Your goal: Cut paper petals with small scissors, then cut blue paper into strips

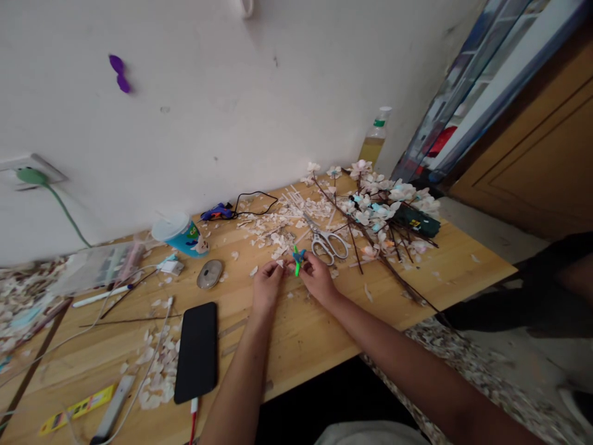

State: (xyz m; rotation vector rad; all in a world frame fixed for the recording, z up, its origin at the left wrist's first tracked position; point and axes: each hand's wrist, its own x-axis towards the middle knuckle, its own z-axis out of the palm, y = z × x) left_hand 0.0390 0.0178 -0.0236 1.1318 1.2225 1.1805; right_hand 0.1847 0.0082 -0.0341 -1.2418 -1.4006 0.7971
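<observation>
Near the middle of the wooden table [296,346], my right hand [317,276] grips a small green and blue tool [297,260]. Just left of it, my left hand [269,281] has its fingers pinched together at a small pale piece [280,263], which looks like a petal. The two hands almost meet. Metal scissors [330,245] lie slightly open right behind my right hand. Loose pale petals and thin strips [278,225] are heaped behind both hands. Branches with white flowers [370,201] lie at the right.
A blue cup [183,233], a round grey lid [210,274] and a black phone [197,352] stand or lie at the left. A purple-blue glue gun [217,212] and a bottle [373,139] are near the wall. A person's dark-clothed leg [500,309] is at the right.
</observation>
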